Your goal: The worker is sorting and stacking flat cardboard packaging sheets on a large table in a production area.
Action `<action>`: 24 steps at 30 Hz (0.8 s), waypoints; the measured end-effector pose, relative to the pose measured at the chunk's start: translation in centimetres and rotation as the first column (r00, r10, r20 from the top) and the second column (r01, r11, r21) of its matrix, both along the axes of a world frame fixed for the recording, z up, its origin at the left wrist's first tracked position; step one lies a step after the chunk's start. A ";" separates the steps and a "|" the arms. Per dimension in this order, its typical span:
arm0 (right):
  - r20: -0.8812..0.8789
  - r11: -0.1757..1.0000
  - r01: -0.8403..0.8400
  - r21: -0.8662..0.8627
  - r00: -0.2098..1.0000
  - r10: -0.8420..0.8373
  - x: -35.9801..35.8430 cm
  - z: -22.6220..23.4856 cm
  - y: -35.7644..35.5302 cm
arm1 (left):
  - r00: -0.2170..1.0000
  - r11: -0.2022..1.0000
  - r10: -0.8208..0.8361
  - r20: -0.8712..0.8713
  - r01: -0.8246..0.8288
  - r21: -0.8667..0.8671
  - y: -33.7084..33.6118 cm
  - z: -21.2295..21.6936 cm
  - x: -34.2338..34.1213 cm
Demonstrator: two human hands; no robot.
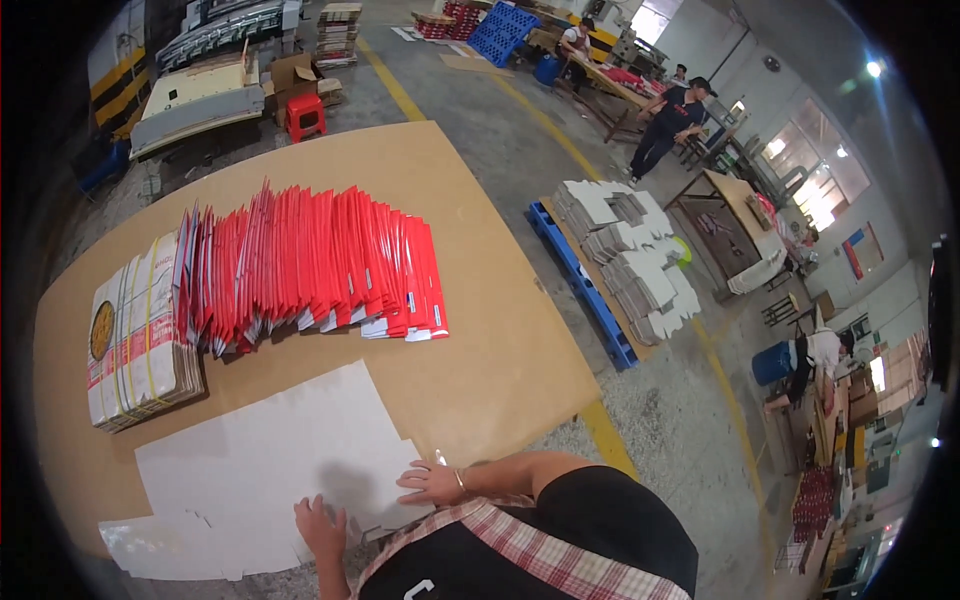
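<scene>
White flat die-cut cardboard sheet [270, 460] lies long axis left-right – near edge cut off; left hand [320, 528] and right hand [432, 484] press flat, fingers spread, gripping nothing.

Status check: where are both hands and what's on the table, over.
Left hand and right hand flat on white cardboard sheet. Red folded cartons fanned behind it. Nothing between.

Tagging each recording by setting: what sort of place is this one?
Probably a packaging or carton-making workshop: flat red cartons fanned across a brown worktable, die-cut white blanks stacked on a blue pallet, and yellow floor lines.
</scene>
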State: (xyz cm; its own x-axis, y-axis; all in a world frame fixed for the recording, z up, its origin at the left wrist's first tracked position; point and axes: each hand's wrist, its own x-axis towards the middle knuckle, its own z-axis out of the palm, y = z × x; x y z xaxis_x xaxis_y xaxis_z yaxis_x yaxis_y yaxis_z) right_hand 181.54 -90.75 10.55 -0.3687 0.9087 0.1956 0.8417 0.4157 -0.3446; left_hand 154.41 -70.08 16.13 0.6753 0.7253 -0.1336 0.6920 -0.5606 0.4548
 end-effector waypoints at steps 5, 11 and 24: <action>-0.161 0.998 0.027 0.055 0.987 -0.018 -0.4 -0.5 0.3 | 0.991 0.993 0.114 0.074 -0.111 -0.048 -1.1 0.2 0.9; -0.237 0.994 0.080 0.070 0.970 -0.061 0.5 1.3 0.4 | 0.980 0.983 0.186 0.067 -0.186 -0.009 -2.3 -1.3 1.9; -0.236 0.998 0.020 0.068 0.972 -0.004 1.1 0.7 1.2 | 0.976 0.939 0.211 0.051 -0.217 0.265 -3.6 -3.3 2.8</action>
